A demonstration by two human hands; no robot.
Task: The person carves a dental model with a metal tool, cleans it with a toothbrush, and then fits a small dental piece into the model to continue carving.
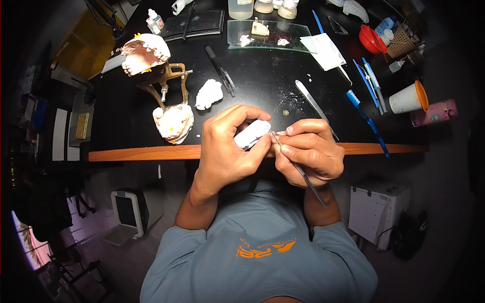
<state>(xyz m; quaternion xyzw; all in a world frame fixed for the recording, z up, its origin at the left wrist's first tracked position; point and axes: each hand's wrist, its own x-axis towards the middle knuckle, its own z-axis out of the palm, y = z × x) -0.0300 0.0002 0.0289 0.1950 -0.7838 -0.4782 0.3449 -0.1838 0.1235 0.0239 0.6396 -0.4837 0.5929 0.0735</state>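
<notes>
My left hand (220, 146) is closed around a white plaster dental piece (251, 135), held just over the table's front edge. In my right hand (316, 154) a thin metal dental carver (309, 182) is pinched, its handle slanting down toward my body. The carver's upper tip meets or nearly meets the right end of the plaster; the exact contact is hidden by the fingertips. Beyond my left hand lies a crumpled white lump (209, 94). A small round greenish bit (286, 113) and white shavings (288, 96) are on the black tabletop ahead of my hands.
Left stands an opened brass articulator (174, 76) with an upper cast (146, 53) and a lower cast (173, 123). A knife (312, 101), blue toothbrush (368, 121) and white cup (404, 98) lie right. Behind are a glass slab (273, 39) and a black pen (221, 70).
</notes>
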